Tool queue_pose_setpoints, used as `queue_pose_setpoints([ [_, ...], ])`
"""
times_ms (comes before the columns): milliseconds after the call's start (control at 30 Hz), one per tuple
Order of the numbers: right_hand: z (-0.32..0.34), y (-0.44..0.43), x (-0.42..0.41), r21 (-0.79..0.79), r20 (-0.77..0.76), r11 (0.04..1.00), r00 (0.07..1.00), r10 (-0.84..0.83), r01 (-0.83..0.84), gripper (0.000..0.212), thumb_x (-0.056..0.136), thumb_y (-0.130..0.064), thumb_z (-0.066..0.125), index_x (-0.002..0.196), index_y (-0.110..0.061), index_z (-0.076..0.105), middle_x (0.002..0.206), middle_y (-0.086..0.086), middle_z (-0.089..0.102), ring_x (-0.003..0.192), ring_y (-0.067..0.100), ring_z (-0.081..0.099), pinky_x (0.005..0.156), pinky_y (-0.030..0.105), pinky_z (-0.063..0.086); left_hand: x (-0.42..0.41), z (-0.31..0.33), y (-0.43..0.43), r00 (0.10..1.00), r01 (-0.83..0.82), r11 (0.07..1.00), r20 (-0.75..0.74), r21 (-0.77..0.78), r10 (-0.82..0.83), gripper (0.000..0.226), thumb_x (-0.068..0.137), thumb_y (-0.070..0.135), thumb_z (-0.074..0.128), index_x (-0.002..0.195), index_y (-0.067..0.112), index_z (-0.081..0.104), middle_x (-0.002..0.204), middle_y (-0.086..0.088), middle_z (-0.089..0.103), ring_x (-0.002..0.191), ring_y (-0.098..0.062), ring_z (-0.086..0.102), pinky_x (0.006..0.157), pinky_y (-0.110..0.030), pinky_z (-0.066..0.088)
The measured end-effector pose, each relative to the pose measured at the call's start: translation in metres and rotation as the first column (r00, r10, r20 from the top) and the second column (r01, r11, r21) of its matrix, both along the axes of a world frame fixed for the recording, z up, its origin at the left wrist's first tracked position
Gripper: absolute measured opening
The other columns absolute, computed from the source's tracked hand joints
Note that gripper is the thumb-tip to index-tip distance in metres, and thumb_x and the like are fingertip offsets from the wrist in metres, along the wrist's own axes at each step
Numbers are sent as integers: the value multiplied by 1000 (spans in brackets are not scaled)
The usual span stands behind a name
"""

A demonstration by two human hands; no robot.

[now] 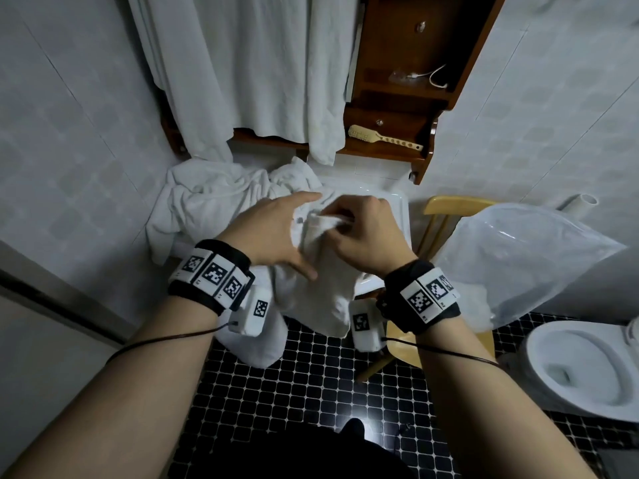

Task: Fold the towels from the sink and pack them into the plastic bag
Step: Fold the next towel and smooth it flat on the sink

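Towel (313, 292) apparently in right grip (366, 236)

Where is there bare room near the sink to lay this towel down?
Bare: the right rim of the sink, between the right hand pinching the towel and the chair. Crowded: crumpled towels heap over the sink's left side; the plastic bag fills the chair.
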State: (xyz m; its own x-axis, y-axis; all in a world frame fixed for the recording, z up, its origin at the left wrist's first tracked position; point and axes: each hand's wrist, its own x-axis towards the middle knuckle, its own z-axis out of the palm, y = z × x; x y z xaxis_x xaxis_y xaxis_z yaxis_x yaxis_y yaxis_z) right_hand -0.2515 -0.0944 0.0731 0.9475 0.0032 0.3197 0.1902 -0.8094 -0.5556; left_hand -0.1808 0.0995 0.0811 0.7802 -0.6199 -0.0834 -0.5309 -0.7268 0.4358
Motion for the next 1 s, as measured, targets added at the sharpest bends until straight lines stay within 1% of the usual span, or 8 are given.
queue_pose_setpoints([
  [100,25,17,0,208,149,974,987,62,-92,23,77,-13,69,97,-22,75,88,-6,76,80,15,72,74,38,58,-3,-3,-13,994,106,991,18,-83,-105,77,59,69,81,130,49,59,126,21,69,111,-1,64,99,-30,54],
  [233,24,12,-2,490,210,855,975,74,-170,47,79,6,74,121,-11,64,109,2,72,100,21,71,88,43,60,-1,2,-8,994,-104,910,-17,-401,106,34,71,50,86,101,40,76,98,17,77,97,-2,71,89,-33,56],
  [333,-8,-3,-10,544,105,837,995,1,-58,71,75,-5,85,135,-14,50,122,7,64,108,21,66,89,37,59,1,6,-10,976,-177,851,20,-494,215,26,69,38,92,81,45,70,84,18,74,87,-5,71,75,-27,55],
  [467,-71,-6,-23,539,-135,835,990,-51,116,52,73,-18,83,120,-22,60,104,-1,72,94,20,71,78,39,59,-1,15,-23,961,-247,712,-71,-658,268,23,73,31,95,82,35,74,85,20,75,81,5,72,68,-14,53],
  [700,-115,-14,-25,301,-451,927,890,-66,222,25,70,-32,76,91,-20,68,90,-1,75,87,20,70,76,38,59,0,35,-37,953,-241,643,-52,-727,298,30,77,25,93,73,35,66,68,35,68,72,13,67,63,-14,51],
  [833,-148,-30,-29,135,-663,971,747,-60,198,25,84,-23,76,101,-5,74,100,12,76,96,28,71,87,41,59,7,49,-39,887,-326,499,-77,-803,456,25,73,40,89,76,20,76,72,14,76,74,-6,74,63,-27,56],
  [900,-166,-38,-33,88,-713,972,695,-91,217,24,90,-23,70,100,-1,72,100,16,75,97,32,71,82,42,58,13,54,-38,839,-359,398,-105,-844,534,31,71,43,88,79,15,78,75,10,78,76,-11,75,69,-36,61],
  [1000,-178,-47,-40,11,-738,937,636,-228,349,9,91,-17,62,92,-8,61,91,9,66,90,30,64,71,31,48,15,60,-37,787,-394,325,-132,-860,603,26,73,43,86,80,19,78,74,16,77,78,-7,75,75,-38,62],
])
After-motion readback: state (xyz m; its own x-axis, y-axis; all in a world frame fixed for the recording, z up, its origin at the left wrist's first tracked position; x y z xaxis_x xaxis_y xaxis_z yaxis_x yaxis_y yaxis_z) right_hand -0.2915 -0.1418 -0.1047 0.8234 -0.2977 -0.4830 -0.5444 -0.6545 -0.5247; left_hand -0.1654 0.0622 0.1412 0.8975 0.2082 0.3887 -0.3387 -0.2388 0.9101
